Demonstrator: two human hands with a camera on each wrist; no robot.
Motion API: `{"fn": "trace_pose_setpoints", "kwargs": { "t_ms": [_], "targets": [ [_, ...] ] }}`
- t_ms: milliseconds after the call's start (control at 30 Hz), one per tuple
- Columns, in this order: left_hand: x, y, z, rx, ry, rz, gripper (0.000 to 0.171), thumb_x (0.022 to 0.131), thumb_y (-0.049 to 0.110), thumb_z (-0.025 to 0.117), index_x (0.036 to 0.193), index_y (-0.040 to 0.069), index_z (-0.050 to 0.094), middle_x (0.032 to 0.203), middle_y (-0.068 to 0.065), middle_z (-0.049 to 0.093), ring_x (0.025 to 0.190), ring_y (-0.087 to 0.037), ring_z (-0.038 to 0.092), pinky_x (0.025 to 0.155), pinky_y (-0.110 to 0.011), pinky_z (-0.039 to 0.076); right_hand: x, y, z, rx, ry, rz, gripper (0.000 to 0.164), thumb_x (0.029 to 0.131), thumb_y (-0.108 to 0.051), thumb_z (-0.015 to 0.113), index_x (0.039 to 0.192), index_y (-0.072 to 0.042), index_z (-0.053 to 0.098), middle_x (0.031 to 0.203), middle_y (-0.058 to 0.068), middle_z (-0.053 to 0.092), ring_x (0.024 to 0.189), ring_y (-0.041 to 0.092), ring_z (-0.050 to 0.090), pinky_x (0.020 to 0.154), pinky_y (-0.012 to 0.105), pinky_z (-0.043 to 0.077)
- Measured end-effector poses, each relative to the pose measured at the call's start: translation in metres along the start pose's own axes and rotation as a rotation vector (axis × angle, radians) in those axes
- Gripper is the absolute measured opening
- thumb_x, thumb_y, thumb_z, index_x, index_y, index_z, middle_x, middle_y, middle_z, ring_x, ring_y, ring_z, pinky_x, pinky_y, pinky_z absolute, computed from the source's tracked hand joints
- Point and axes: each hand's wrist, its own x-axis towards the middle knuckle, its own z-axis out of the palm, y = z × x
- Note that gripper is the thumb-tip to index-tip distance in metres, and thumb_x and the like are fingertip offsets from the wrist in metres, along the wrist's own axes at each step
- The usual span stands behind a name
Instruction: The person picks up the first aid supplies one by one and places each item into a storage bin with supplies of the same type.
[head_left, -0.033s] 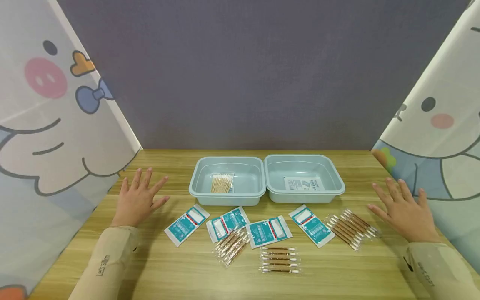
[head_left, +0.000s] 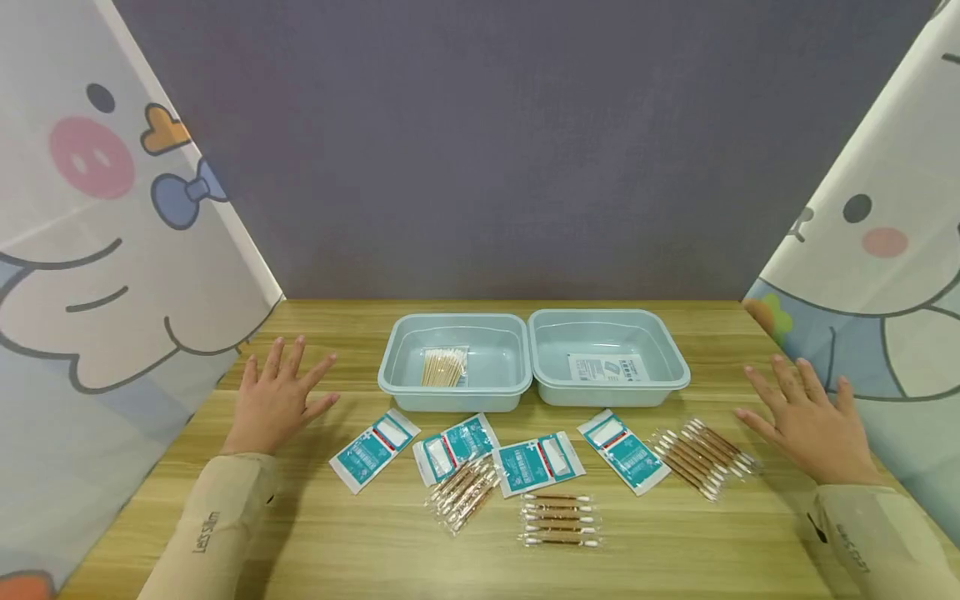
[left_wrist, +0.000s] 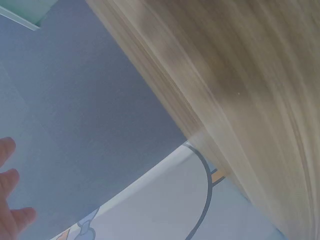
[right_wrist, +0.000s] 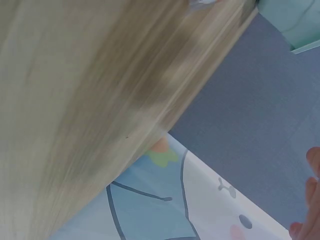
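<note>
Nothing visibly shifted: left hand (head_left: 272,404) and right hand (head_left: 819,433) have fingers (head_left: 786,382) spread, holding nothing; rightmost swabs (head_left: 693,461) lie just left of the latter, slanting far-left to near-right.

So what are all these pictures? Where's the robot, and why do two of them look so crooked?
There's no robot here, just a person's left hand and right hand. The wide picture comes from a camera on the person's head, looking forward and down. The crooked ones come from cameras on each wrist, so the table looks slanted. On it stand a left tub holding a packet of thin swabs, and a right tub with a white printed packet. In front lie four teal-and-white packets and three bundles of brown-stick swabs. Both hands have their fingers spread and hold nothing.
</note>
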Motion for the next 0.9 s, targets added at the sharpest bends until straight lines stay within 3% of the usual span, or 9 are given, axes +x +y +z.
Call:
{"fn": "trace_pose_setpoints", "kwargs": {
  "t_ms": [133,233,333,400,433,533,633,733,900],
  "targets": [
    [0.001,0.0,0.0,-0.012,-0.033,-0.008,0.059,0.089,0.054,0.057,0.138,0.021,0.052,0.145,-0.029,0.035,0.133,-0.051,0.027,0.102,-0.071,0.024,-0.001,0.0,0.0,-0.003,0.001,-0.013,0.076,0.097,-0.05,0.046,0.155,-0.023,0.006,0.152,0.027,0.02,0.138,0.049,0.014,0.099,0.077,0.013],
    [0.002,0.002,0.0,-0.062,-0.087,-0.029,0.061,0.091,0.054,0.055,0.142,0.021,0.047,0.146,-0.029,0.032,0.134,-0.052,0.024,0.103,-0.073,0.02,-0.001,-0.002,-0.003,0.008,-0.005,-0.011,0.074,0.098,-0.049,0.044,0.156,-0.022,0.007,0.149,0.03,0.025,0.134,0.052,0.023,0.094,0.078,0.022],
    [0.003,0.004,-0.001,-0.19,-0.146,-0.065,0.064,0.095,0.054,0.049,0.147,0.02,0.038,0.147,-0.03,0.03,0.132,-0.054,0.025,0.101,-0.075,0.018,0.003,-0.008,-0.008,0.13,-0.074,0.033,0.073,0.1,-0.045,0.045,0.155,-0.014,0.01,0.142,0.036,0.033,0.118,0.058,0.039,0.081,0.075,0.035],
    [0.003,0.005,-0.001,-0.309,-0.157,-0.089,0.064,0.098,0.05,0.046,0.15,0.016,0.031,0.146,-0.031,0.03,0.13,-0.055,0.029,0.1,-0.075,0.02,0.005,-0.014,-0.013,0.264,-0.16,0.093,0.073,0.101,-0.042,0.045,0.155,-0.011,0.007,0.139,0.04,0.032,0.096,0.054,0.055,0.064,0.062,0.046],
    [0.002,0.006,-0.002,-0.372,-0.154,-0.1,0.064,0.099,0.047,0.046,0.151,0.014,0.028,0.146,-0.031,0.031,0.128,-0.055,0.033,0.1,-0.074,0.023,0.006,-0.016,-0.015,0.322,-0.202,0.122,0.073,0.102,-0.041,0.044,0.154,-0.009,0.005,0.138,0.042,0.031,0.083,0.05,0.059,0.054,0.054,0.047],
    [0.001,0.008,-0.004,-0.577,-0.16,-0.142,0.064,0.102,0.04,0.044,0.153,0.011,0.02,0.143,-0.031,0.036,0.124,-0.054,0.039,0.098,-0.07,0.031,0.009,-0.022,-0.021,0.405,-0.279,0.163,0.074,0.103,-0.039,0.042,0.153,-0.006,-0.002,0.136,0.045,0.029,0.07,0.048,0.061,0.042,0.041,0.043],
    [0.002,0.011,-0.007,-0.797,-0.208,-0.212,0.065,0.103,0.04,0.041,0.154,0.011,0.014,0.14,-0.03,0.042,0.122,-0.052,0.043,0.096,-0.067,0.036,0.013,-0.026,-0.027,0.409,-0.285,0.156,0.076,0.102,-0.039,0.043,0.153,-0.004,-0.002,0.133,0.044,0.034,0.087,0.056,0.058,0.055,0.05,0.05],
    [0.004,0.015,-0.011,-0.965,-0.256,-0.282,0.067,0.102,0.042,0.041,0.154,0.011,0.012,0.136,-0.03,0.045,0.122,-0.049,0.044,0.097,-0.065,0.037,0.017,-0.03,-0.032,0.432,-0.297,0.146,0.076,0.102,-0.039,0.043,0.153,-0.004,-0.001,0.132,0.041,0.039,0.107,0.059,0.048,0.074,0.063,0.046],
    [0.007,0.019,-0.013,-1.238,-0.315,-0.353,0.065,0.103,0.038,0.043,0.154,0.011,0.014,0.138,-0.032,0.042,0.117,-0.044,0.052,0.095,-0.054,0.046,0.019,-0.037,-0.038,0.469,-0.385,0.14,0.071,0.102,-0.04,0.044,0.15,0.004,0.015,0.123,0.035,0.053,0.103,0.055,0.054,0.077,0.064,0.045]
  ]
}}
